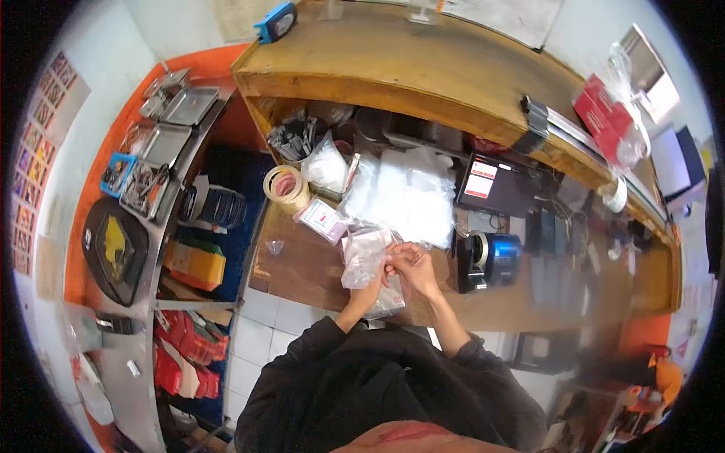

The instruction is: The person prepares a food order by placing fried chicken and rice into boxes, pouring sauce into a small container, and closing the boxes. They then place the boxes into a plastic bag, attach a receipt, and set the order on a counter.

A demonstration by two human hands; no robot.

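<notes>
A clear plastic bag with something pinkish showing in or behind it is held over the front of the wooden table. My left hand grips it from below, with the fingers partly covered by the film. At the bag's right edge my right hand is closed in a pinch, its fingertips close to those of my left hand. Just beyond lie a small white-and-pink box and a wide pile of clear plastic bags. Whether anything small sits between the right fingertips is too fine to see.
Rolls of tape stand at the back left beside a container of pens. To the right are a blue-and-black tape dispenser and a dark screen. A raised wooden shelf spans the back; metal trays fill the left rack.
</notes>
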